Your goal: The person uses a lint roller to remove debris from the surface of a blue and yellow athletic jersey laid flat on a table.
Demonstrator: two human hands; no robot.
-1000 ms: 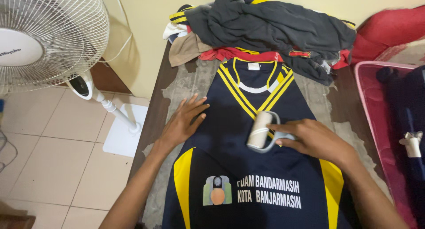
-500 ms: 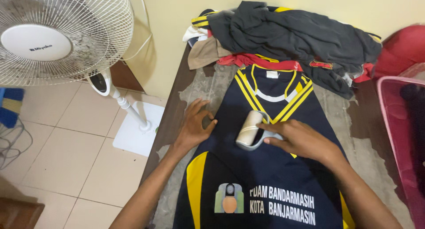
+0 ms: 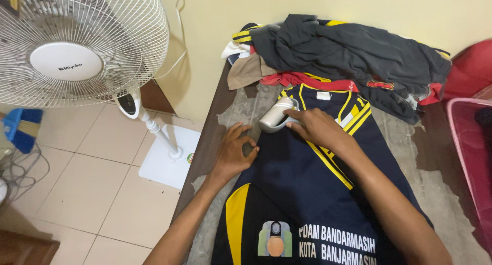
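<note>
A navy sports jersey point(image 3: 302, 178) with yellow stripes and a white-trimmed V collar lies flat on a worn table point(image 3: 233, 103). My right hand point(image 3: 318, 128) grips the handle of a lint roller point(image 3: 275, 115), whose pale roll rests at the jersey's upper left shoulder near the collar. My left hand point(image 3: 234, 151) presses flat on the jersey's left edge, fingers spread, just below the roller.
A heap of dark, red and tan clothes point(image 3: 348, 55) is piled at the table's far end against the wall. A white standing fan point(image 3: 77, 45) stands on the tiled floor to the left. A pink basket point(image 3: 469, 147) sits at the right edge.
My right hand has carried the lint roller up and left, from the jersey's chest to its upper left shoulder. My left hand has stayed on the left edge. The view has shifted left.
</note>
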